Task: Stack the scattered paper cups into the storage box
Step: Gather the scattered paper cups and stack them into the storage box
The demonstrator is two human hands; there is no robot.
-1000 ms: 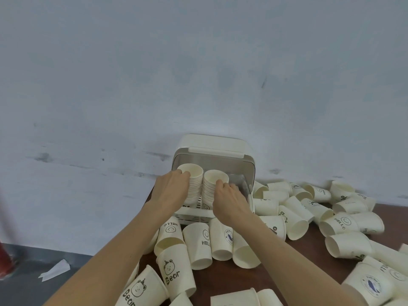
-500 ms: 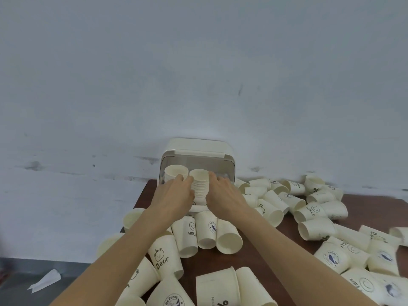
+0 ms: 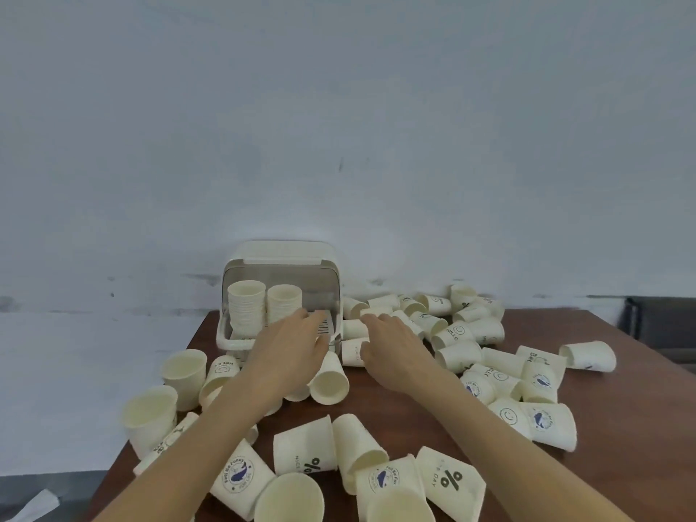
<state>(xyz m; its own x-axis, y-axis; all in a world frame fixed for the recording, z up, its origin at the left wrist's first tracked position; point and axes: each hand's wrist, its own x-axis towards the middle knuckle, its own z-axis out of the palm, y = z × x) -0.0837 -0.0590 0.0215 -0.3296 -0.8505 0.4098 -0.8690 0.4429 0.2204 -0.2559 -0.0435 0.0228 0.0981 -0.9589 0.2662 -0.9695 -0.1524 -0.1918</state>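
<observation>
Dozens of paper cups [image 3: 461, 356] lay scattered on their sides over the brown counter [image 3: 621, 408], most of them heaped to the right and along the near edge. At the far edge, against the pale wall [image 3: 339, 126], stood the cream storage box [image 3: 283, 258] with its front open. Two stacks of cups [image 3: 263, 308] stood upright in its left half; the slatted floor on its right showed bare. The left hand [image 3: 292, 350] reached over the box's front rim, fingers [image 3: 314, 318] loosely extended above the slats, gripping nothing I could see. The right hand [image 3: 391, 342] hovered just right of the box, over the cups lying beside it. Its fingers [image 3: 376, 319] were spread and relaxed, the tips at a cup's rim; whether they actually touched it I could not tell.
</observation>
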